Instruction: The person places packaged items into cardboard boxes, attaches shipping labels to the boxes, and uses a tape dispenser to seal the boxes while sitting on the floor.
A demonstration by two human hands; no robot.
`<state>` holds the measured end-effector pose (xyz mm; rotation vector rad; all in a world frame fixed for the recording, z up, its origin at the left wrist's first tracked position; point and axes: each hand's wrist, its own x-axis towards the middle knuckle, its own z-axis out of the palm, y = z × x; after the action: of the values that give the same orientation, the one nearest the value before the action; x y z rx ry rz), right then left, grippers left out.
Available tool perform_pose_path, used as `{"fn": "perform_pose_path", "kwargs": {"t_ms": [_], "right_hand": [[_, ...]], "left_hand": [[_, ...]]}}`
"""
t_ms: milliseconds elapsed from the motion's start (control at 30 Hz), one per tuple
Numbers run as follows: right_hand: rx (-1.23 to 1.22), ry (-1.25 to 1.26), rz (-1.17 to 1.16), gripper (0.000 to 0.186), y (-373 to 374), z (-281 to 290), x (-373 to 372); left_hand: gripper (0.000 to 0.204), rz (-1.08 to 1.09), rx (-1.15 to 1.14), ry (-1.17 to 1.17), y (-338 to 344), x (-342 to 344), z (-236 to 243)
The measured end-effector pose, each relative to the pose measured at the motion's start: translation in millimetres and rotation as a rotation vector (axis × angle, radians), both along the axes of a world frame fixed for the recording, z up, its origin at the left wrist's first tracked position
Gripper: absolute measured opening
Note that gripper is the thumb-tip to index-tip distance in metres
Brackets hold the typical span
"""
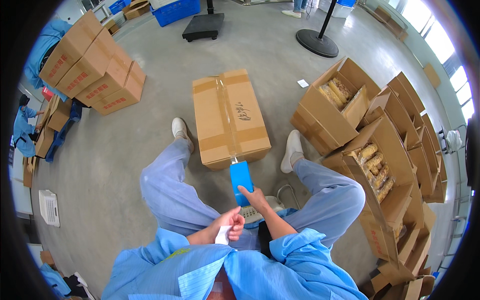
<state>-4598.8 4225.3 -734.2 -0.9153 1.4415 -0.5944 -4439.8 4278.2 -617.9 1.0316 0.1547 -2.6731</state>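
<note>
Grey floor (pixel 115 170) spreads under the head view, with stacked cartons (pixel 107 82) at far left, a co-worker in blue (pixel 24 131) beyond them, and open cartons (pixel 320 117) holding bagged yellow goods (pixel 377 172) along the right. Midway ahead, between the seated person's feet, lies a closed carton (pixel 212 117), a strip of shiny tape (pixel 226 110) running along its top seam to the near edge. Just nearer, the right hand (pixel 256 198) grips a blue tool (pixel 241 176), probably a tape dispenser, its far end at the carton's near edge. The left hand (pixel 229 224) is half curled beside it; whether it holds the white slip (pixel 223 235) at its wrist, I cannot tell. Sealing the seam seems in hand; the next move probably calls for pressing the tape over that edge and cutting it.
</note>
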Motion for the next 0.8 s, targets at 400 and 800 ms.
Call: {"fn": "perform_pose_path", "kwargs": {"t_ms": [400,800], "right_hand": [[-0.071,-0.002,-0.039,0.065,-3.5,-34.6,-0.2],[-0.044,0.011,0.019,0.071,1.8,-41.6,-3.5]], "left_hand": [[0.052,0.148,-0.689,-0.584,-12.0,7.9,18.2],[0.028,-0.538,-0.883,-0.207,67.7,82.9,-91.9]]}}
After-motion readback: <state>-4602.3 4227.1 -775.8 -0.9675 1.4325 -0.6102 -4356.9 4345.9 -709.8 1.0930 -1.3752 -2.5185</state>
